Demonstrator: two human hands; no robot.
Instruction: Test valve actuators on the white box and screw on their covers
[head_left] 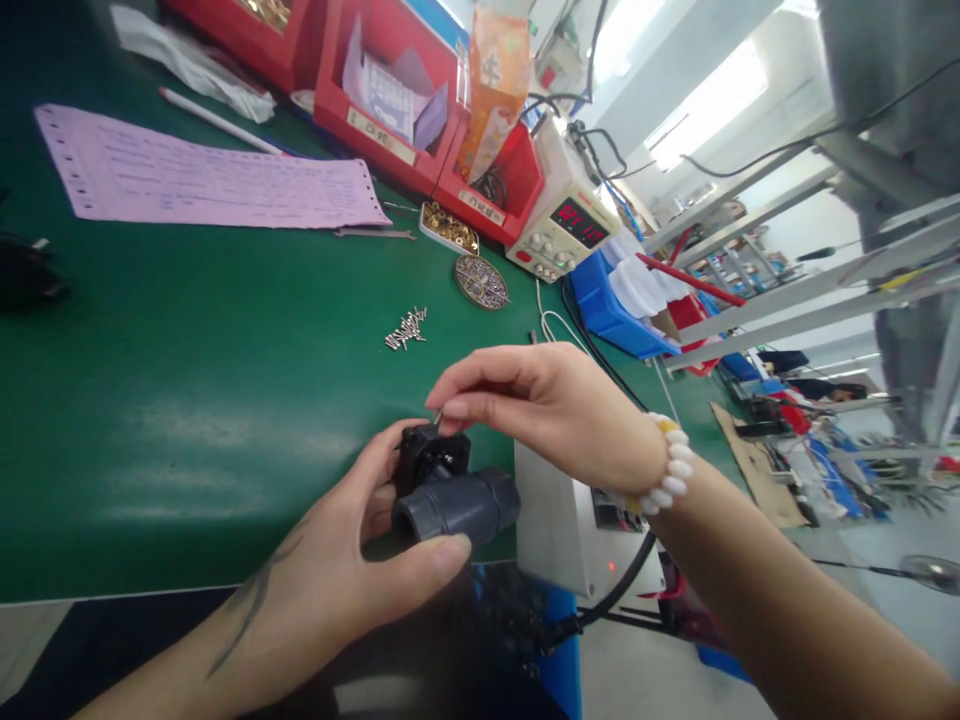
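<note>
My left hand is closed around a dark grey plastic valve body with a black block on top, held just above the near edge of the green bench mat. My right hand, with a white bead bracelet on the wrist, pinches a small metal screw between thumb and forefinger. The screw's tip touches the top of the black block. A loose pile of small silver screws lies on the mat beyond the hands.
A pink printed sheet lies at the far left. Red parts bins line the back, with a tray of brass parts, a round dish and a power supply. A white box stands under my right wrist. Blue bins sit to the right.
</note>
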